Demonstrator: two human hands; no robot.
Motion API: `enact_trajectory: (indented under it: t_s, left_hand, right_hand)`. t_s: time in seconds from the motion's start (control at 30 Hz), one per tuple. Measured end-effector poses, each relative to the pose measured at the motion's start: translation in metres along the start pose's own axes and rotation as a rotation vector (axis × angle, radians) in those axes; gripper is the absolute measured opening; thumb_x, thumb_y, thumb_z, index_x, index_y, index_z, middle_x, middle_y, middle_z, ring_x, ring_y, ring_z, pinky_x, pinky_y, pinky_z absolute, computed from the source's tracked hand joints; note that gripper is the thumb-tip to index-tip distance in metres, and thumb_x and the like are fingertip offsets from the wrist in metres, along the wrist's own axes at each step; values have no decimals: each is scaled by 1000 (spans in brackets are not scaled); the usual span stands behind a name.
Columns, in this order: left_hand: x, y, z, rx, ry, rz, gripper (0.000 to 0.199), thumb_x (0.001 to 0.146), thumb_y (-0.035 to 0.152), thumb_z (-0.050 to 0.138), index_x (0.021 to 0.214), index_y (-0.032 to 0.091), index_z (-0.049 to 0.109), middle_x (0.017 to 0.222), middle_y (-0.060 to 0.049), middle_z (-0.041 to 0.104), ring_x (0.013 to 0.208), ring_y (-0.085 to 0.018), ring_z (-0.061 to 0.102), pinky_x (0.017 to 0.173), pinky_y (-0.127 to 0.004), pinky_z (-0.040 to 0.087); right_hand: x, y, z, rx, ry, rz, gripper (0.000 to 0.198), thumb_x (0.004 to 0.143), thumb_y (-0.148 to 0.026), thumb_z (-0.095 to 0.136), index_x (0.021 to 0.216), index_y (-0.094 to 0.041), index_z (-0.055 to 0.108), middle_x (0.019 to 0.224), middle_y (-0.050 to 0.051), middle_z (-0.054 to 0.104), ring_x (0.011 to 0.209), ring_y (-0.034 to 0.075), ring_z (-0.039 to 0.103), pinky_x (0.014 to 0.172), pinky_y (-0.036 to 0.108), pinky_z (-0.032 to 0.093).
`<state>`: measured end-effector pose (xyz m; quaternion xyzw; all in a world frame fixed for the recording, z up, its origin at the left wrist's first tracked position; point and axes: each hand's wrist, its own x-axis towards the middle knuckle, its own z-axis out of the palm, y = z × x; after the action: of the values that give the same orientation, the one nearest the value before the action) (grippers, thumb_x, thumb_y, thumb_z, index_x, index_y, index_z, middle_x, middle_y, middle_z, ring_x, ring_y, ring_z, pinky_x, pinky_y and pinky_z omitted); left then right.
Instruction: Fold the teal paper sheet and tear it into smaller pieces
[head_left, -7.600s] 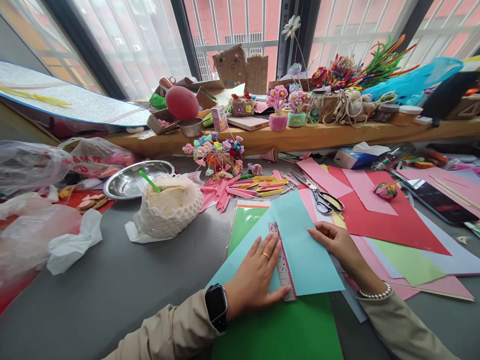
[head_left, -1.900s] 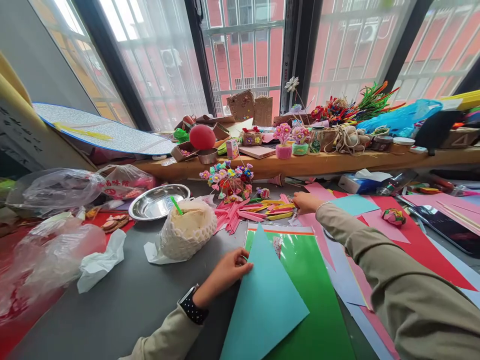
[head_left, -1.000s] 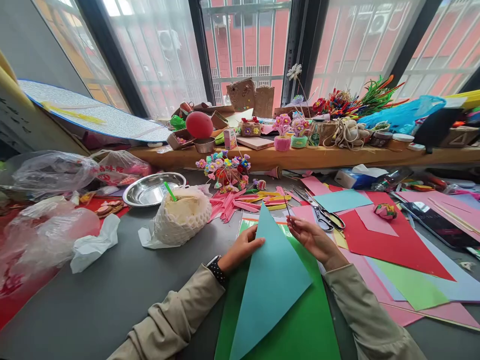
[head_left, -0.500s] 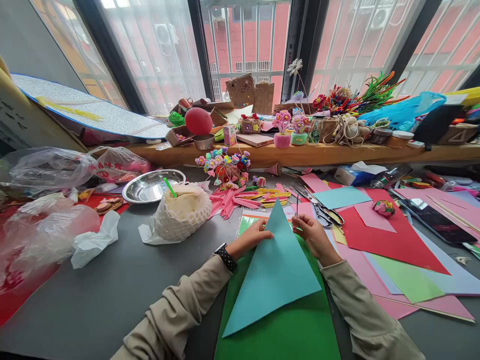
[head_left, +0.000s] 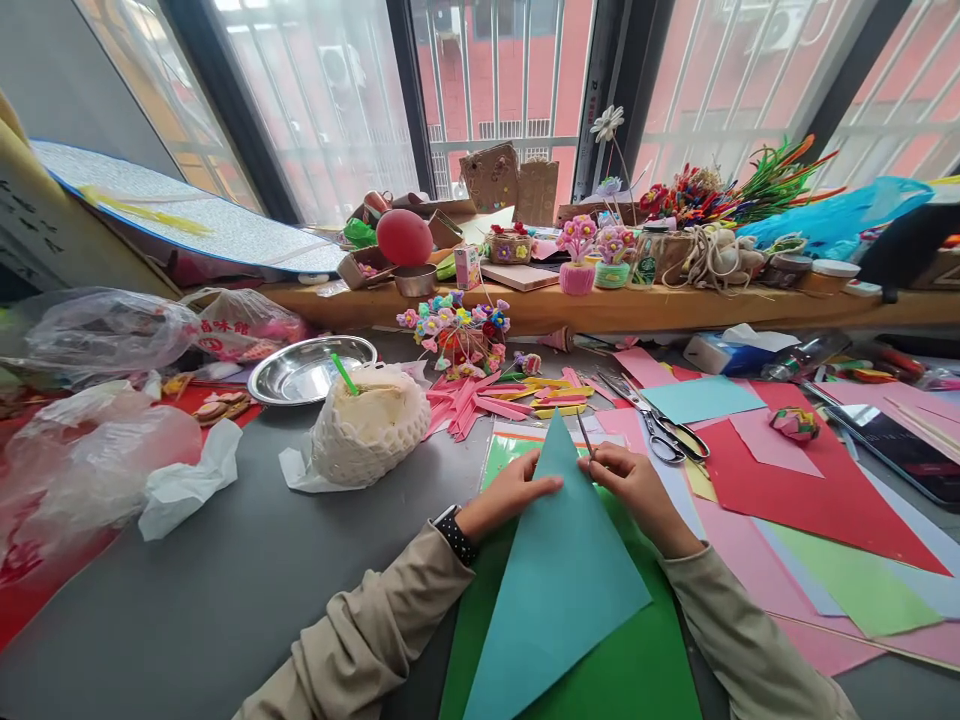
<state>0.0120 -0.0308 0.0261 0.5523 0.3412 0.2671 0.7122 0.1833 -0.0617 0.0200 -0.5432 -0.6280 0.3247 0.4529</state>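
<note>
A large light-blue sheet of paper, roughly triangular with its narrow tip pointing away from me, is held over a green sheet. My left hand grips its left edge near the tip, thumb on top and fingers partly hidden behind. At the opposite edge, my right hand pinches a thin, dark, pointed tool that sticks up from the fingers close to the paper. Its exact kind is too small to make out.
Scissors lie beyond my right hand, beside red paper and a phone. Pink and yellow strips lie ahead. To the left stand a netted coconut with a green straw and a steel dish.
The blue paper has come lower and nearer to me. The dark tool in my right hand now leans left instead of standing upright. The whole view has shifted slightly.
</note>
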Motion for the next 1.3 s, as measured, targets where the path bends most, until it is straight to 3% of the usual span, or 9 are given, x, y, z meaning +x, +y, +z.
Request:
enact_trajectory:
  t_s: [0.2, 0.33, 0.47, 0.77, 1.3]
  left_hand:
    - [-1, 0, -4, 157, 74, -58, 35, 61, 43, 62, 72, 10, 61, 67, -3, 58, 58, -12, 52, 53, -22, 39]
    - [-6, 12, -9, 121, 73, -70, 34, 62, 42, 62, 73, 11, 60, 67, -2, 57, 56, -11, 51, 52, -21, 39]
    - [-9, 19, -14, 124, 72, -59, 34, 61, 42, 62, 71, 10, 59, 67, -3, 57, 56, -12, 52, 51, -22, 39]
    - [-10, 19, -15, 173, 37, -46, 39, 61, 45, 60, 76, 9, 60, 69, -5, 57, 59, -13, 53, 50, -22, 37]
    - [-11, 18, -16, 71, 29, -89, 35, 60, 42, 63, 71, 10, 57, 65, -2, 54, 53, -10, 50, 49, -21, 37]
  right_hand:
    - [-4, 0, -1, 7, -90, 29, 39, 76, -48, 41, 52, -18, 49, 54, -1, 47, 52, 12, 42, 50, 24, 32]
    - [-7, -3, -6, 87, -317, 50, 48, 79, -53, 31, 58, -16, 54, 56, 1, 52, 52, 12, 44, 48, 24, 30]
    - [-11, -6, -6, 44, -542, 9, 51, 77, -58, 28, 51, -17, 43, 52, -2, 45, 48, 10, 39, 47, 23, 27]
    - [-14, -9, -10, 80, -764, 35, 50, 74, -61, 31, 53, -17, 40, 54, -2, 40, 47, 10, 43, 45, 23, 32]
    - [-13, 3, -10, 17, -793, -21, 53, 76, -61, 29, 48, -16, 35, 51, -3, 37, 45, 8, 42, 42, 22, 29]
